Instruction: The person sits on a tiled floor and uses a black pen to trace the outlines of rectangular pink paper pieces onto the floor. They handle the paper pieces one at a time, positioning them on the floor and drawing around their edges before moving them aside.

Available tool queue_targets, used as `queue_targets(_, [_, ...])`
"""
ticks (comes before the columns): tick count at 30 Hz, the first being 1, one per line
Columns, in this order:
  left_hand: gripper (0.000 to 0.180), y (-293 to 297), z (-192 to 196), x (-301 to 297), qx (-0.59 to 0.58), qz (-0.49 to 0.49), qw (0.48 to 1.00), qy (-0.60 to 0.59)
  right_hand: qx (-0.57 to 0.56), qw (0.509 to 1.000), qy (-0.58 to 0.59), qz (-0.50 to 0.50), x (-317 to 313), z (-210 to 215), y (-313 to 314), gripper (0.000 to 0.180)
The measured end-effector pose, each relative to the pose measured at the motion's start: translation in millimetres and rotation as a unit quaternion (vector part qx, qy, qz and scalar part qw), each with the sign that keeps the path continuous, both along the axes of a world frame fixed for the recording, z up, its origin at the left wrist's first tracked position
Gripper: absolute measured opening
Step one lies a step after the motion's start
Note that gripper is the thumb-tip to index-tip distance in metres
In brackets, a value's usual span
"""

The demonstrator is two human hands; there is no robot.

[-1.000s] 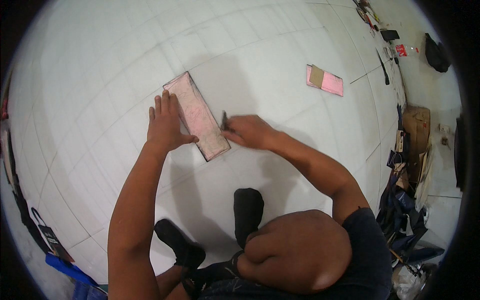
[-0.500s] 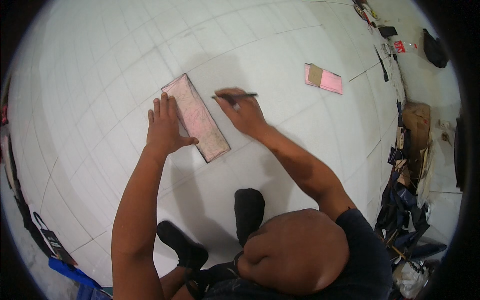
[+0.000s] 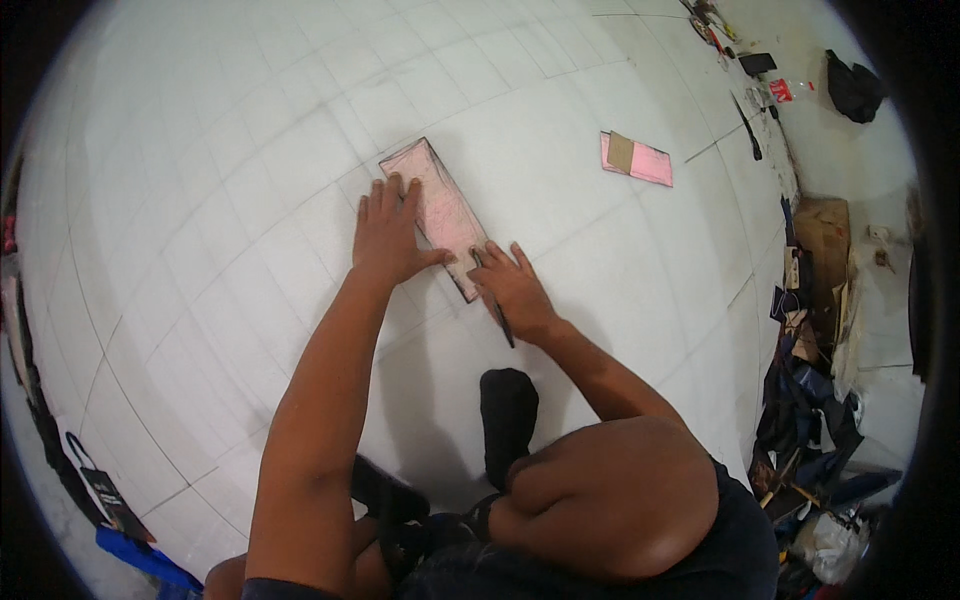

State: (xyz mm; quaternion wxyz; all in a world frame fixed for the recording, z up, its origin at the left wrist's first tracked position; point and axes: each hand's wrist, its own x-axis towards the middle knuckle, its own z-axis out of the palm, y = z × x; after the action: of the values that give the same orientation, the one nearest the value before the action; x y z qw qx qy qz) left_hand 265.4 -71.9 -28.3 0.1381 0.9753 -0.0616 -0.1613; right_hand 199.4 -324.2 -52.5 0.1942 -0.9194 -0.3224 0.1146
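Observation:
A long pink rectangular template (image 3: 450, 208) with dark edges and scribbled lines lies flat on a white surface (image 3: 300, 270) marked with faint straight lines. My left hand (image 3: 388, 228) rests along its left side, fingers spread, with fingertips and thumb on the template. At its near right end lies my right hand (image 3: 515, 292), fingertips at the template's edge. A dark pen (image 3: 502, 315) is tucked in that hand, slanting back towards me; the fingers are partly stretched out.
A smaller pink piece (image 3: 653, 166) with a brown card strip (image 3: 620, 153) lies to the right. Along the right wall are a cardboard box (image 3: 824, 235), a heap of dark cloth (image 3: 800, 420), a bottle (image 3: 785, 91) and a black bag (image 3: 853, 88). My socked foot (image 3: 508, 415) is close by.
The pink template has shifted to the right along with my left hand. My right hand has come nearer to me, down to the template's near end, and the pen has swung back towards me.

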Motion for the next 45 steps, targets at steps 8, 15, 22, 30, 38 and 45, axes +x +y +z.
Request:
queue_targets(8, [0.07, 35.7, -37.8, -44.7, -0.158, 0.082, 0.973, -0.146, -0.018, 0.999, -0.005, -0.028, 8.6, 11.3, -3.5, 0.034])
queue_targets(15, [0.079, 33.2, -17.5, -57.8, -0.075, 0.085, 0.992, -0.06, -0.01, 0.995, -0.066, -0.068, 16.0, 13.8, 17.0, 0.036])
queue_targets(22, [0.085, 30.4, -9.1, -54.7, -0.038, 0.069, 0.997, -0.012, 0.057, 0.991, -0.065, -0.104, 6.5, 23.4, -11.0, 0.028])
queue_targets(30, [0.103, 11.8, -18.1, -35.0, -0.04, 0.031, 0.998, -0.048, 0.077, 0.992, 0.013, -0.097, 4.0, 12.1, -28.1, 0.023])
queue_targets(38, [0.116, -25.0, -13.2, -23.8, -0.009, 0.026, 0.998, -0.063, 0.09, 0.987, -0.075, -0.113, -17.9, -13.6, -24.1, 0.021])
queue_targets(45, [0.109, -25.5, 11.6, -7.0, -0.013, 0.037, 0.999, -0.018, 0.09, 0.976, -0.097, -0.17, -16.8, -13.3, -18.5, 0.022])
